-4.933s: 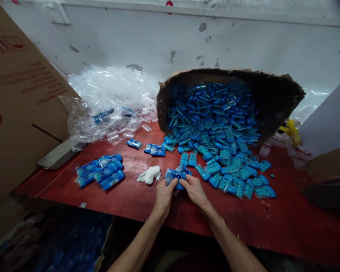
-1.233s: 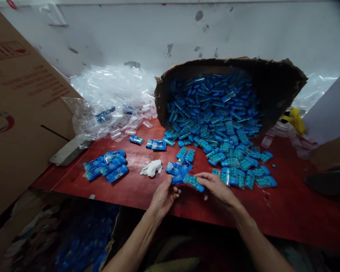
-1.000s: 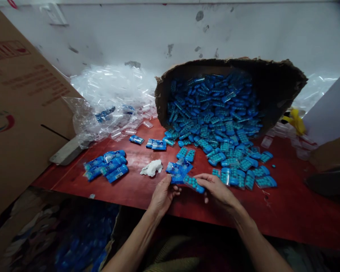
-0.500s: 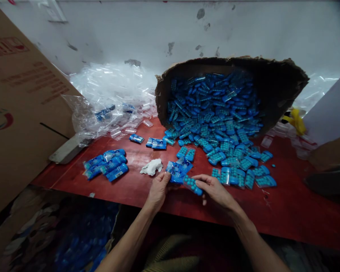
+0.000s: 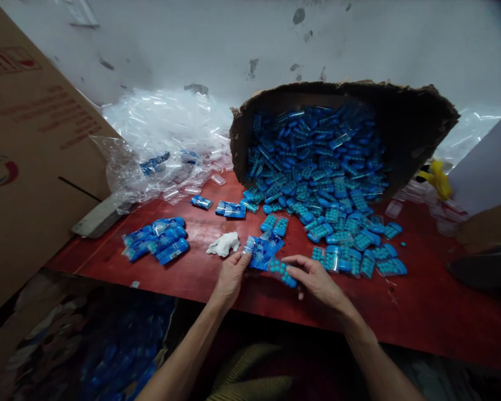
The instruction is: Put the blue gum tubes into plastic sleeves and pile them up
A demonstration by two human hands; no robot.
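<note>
My left hand (image 5: 232, 274) pinches the near-left edge of a blue printed wrapper (image 5: 249, 245) by thumb and fingers. More blue wrappers (image 5: 269, 243) lie just beyond it, partly overlapping. In my right hand (image 5: 317, 281) is a small clear plastic case of turquoise balls (image 5: 281, 271) with a blue end, tilted toward the wrappers. The two hands are close together above the table's front part. A crumpled white cloth or tissue (image 5: 224, 244) lies beyond my left hand. To the left is a group of wrapped blue packs (image 5: 162, 240).
A cardboard container (image 5: 417, 128) on its side spills many ball-filled cases (image 5: 317, 167) onto the red table (image 5: 359, 312). Clear plastic pieces (image 5: 167, 122) are heaped at back left. A large carton (image 5: 37, 145) borders the left. Two filled cases (image 5: 274, 225) lie behind the wrappers.
The wrapper edge at my left hand has lifted and shows a lighter face. My right hand and its case have shifted very slightly left. The rest stays in place.
</note>
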